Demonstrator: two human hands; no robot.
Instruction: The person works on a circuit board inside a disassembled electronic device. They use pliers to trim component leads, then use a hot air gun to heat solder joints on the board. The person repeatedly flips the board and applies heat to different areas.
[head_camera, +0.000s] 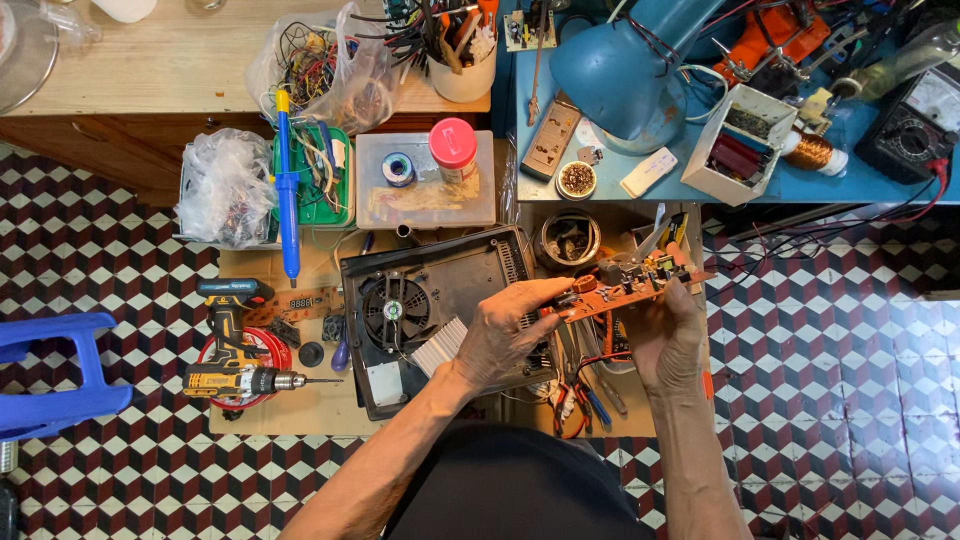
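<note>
- Here, the orange-brown circuit board, studded with dark components, hangs in the air between both hands, above the open black appliance casing with a round fan.
- The left hand has its grip clamped on the board's left end.
- The right hand cradles the right half from beneath, fingers closed round the board.

The right hand covers the near edge of the orange-brown circuit board, whose small parts are too fine to tell apart. The left hand hides part of the open black plastic appliance casing beneath it. At far left, the blue plastic stool is cut by the picture's edge, as is the black multimeter at far right. The contents of the crumpled clear plastic bag are too blurred to name.
</note>
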